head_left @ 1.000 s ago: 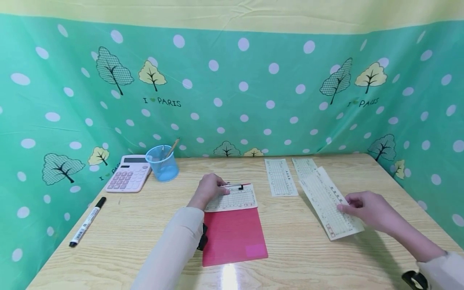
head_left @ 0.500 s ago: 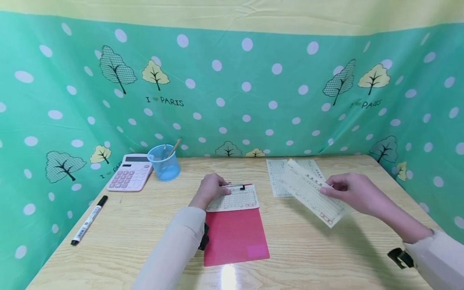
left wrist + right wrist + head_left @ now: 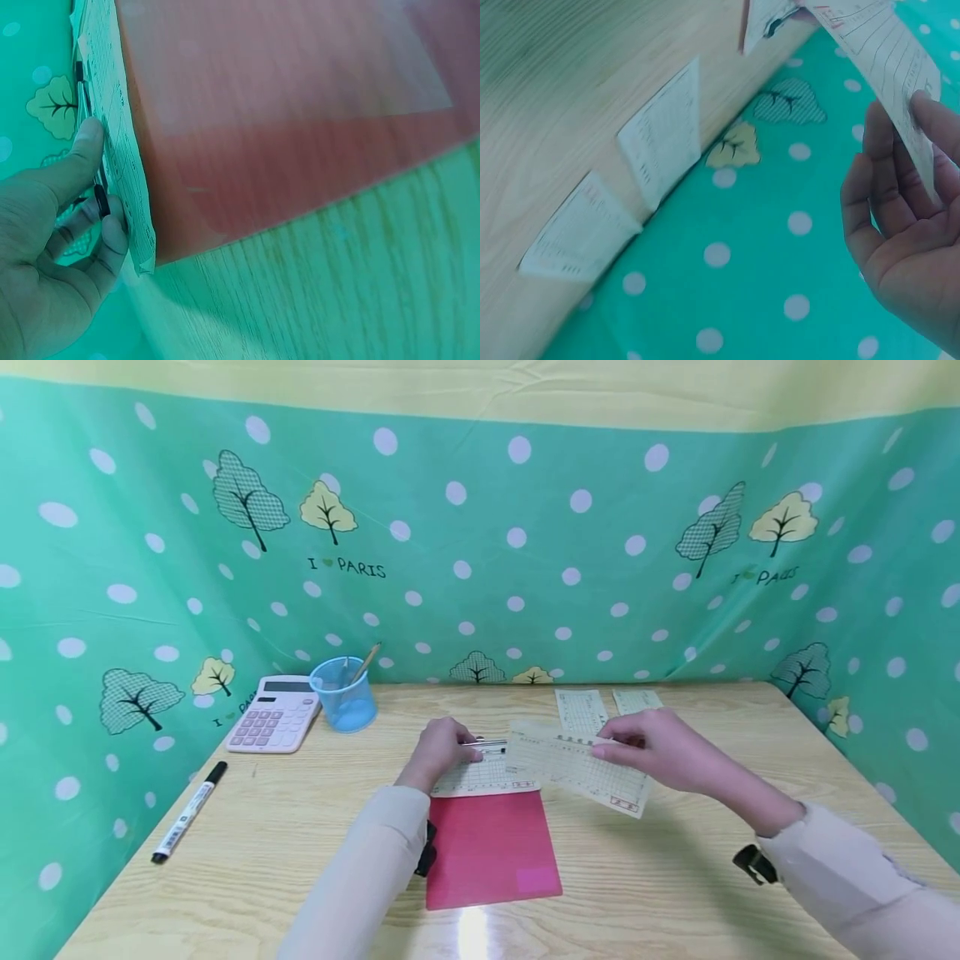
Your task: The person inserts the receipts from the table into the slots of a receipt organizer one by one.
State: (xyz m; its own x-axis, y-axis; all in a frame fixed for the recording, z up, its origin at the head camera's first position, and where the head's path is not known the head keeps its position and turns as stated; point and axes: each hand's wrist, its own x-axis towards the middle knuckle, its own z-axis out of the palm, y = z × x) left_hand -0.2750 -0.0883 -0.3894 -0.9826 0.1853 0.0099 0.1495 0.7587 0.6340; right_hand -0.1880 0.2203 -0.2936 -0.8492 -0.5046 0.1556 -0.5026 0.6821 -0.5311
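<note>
A red clipboard [image 3: 491,852] lies on the table in the head view, a printed slip [image 3: 480,777] across its top end. At the clipboard's metal clip [image 3: 491,742], my left hand [image 3: 437,754] pinches with thumb on top; the left wrist view shows the thumb [image 3: 88,139] on the clip and curled fingers on its other side. Between thumb and fingers, my right hand [image 3: 667,747] holds another printed slip [image 3: 577,768] above the table. This slip's left end overlaps the clipboard's upper right corner in the head view. In the right wrist view the slip [image 3: 889,60] slants up from the fingers.
Two more slips, one left [image 3: 581,708] and one right [image 3: 636,700], lie at the back of the table. A pink calculator [image 3: 273,714], a blue pencil cup [image 3: 345,697] and a black-capped marker [image 3: 189,814] stand or lie at left. A patterned curtain [image 3: 480,552] borders the table.
My right hand has carried its slip left from the right side of the table to the clipboard's top, turning it more sideways. The left hand stays at the clip.
</note>
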